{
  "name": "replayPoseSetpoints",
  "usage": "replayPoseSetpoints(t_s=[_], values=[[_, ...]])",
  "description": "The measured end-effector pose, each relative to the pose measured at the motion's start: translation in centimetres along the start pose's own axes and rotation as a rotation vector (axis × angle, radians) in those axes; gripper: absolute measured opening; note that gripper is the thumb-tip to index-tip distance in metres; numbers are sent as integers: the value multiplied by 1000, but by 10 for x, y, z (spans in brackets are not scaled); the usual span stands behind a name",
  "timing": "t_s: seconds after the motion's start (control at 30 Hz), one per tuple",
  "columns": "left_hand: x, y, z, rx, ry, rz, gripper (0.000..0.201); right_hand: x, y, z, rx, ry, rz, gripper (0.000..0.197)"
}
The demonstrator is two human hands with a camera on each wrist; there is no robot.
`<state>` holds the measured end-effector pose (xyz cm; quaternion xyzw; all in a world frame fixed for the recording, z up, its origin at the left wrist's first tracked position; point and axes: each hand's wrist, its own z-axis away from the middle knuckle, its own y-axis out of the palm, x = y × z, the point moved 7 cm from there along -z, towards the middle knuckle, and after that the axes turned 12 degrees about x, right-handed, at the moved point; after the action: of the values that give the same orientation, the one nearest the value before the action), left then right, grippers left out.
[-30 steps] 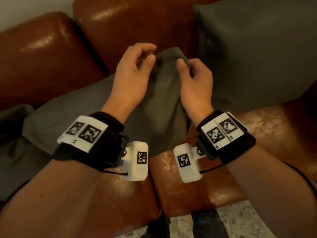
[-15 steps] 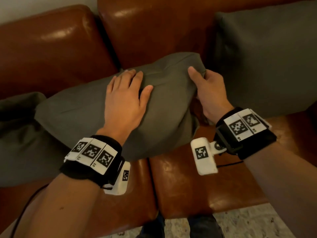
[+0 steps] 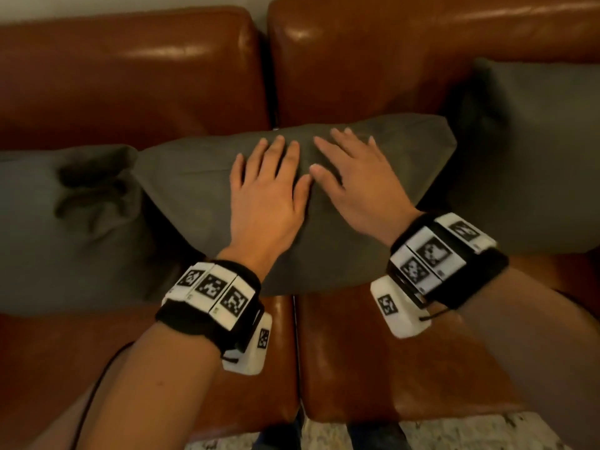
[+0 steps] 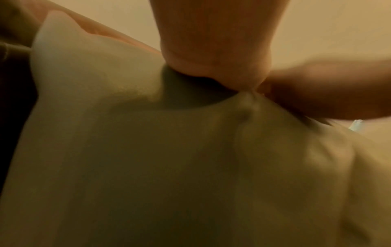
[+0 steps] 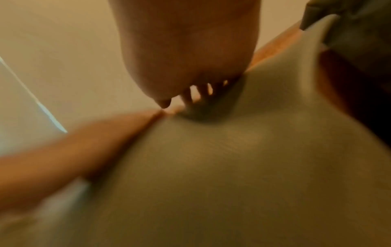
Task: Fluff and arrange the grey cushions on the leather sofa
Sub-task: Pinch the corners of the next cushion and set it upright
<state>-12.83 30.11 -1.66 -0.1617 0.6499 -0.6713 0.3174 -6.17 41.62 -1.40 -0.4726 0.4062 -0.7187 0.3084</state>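
A grey cushion [image 3: 194,196] lies across the middle of the brown leather sofa [image 3: 130,82], over the gap between the two seats. My left hand [image 3: 269,186] and right hand [image 3: 354,177] press flat on its top side by side, fingers straight and spread. In the left wrist view the cushion [image 4: 169,167] fills the frame under my palm [image 4: 213,50]; the right wrist view shows the same fabric [image 5: 232,167] under the right palm [image 5: 182,55]. A crumpled grey cushion [image 3: 65,228] lies at the left. A third grey cushion [image 3: 532,151] leans against the backrest at the right.
The sofa's seat front [image 3: 373,358] is bare leather below my wrists. A speckled rug [image 3: 454,433] shows at the bottom edge. A black cable [image 3: 94,391] runs along my left forearm.
Both hands let go of the cushion's pinched corner. The left hand laid flat first; the right released the cushion's right end and now presses flat beside it. The cushion lies flatter and wider.
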Motion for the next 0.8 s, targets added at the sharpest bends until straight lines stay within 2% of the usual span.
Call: replayPoseSetpoints(t_s=[0.1,0.2,0.3,0.37,0.47,0.57,0.63,0.7,0.77,0.8], values=[[30,-1,-11,45,10,-31,63,-31,16,-9,63,166,76,60],[85,-3,-13,89,-58,-69,73,-45,15,-9,62,212,94,61],[121,-8,-9,77,-102,-120,76,-47,12,-10,37,252,135,64],[135,-9,-5,86,-134,-138,77,-54,9,-8,3,316,167,67],[143,-7,3,77,-156,-120,76,-84,3,2,6,520,106,68],[142,-8,14,-1,-167,-26,72,-97,3,14,31,634,44,70],[138,-14,32,-145,-191,130,65,-75,-6,18,-83,581,102,69],[135,-17,63,-360,-239,386,57,-24,-13,15,-222,376,148,67],[143,3,94,-513,-334,682,51,27,3,4,-163,139,153,68],[149,22,105,-523,-415,824,48,42,15,-3,-79,82,170,70]])
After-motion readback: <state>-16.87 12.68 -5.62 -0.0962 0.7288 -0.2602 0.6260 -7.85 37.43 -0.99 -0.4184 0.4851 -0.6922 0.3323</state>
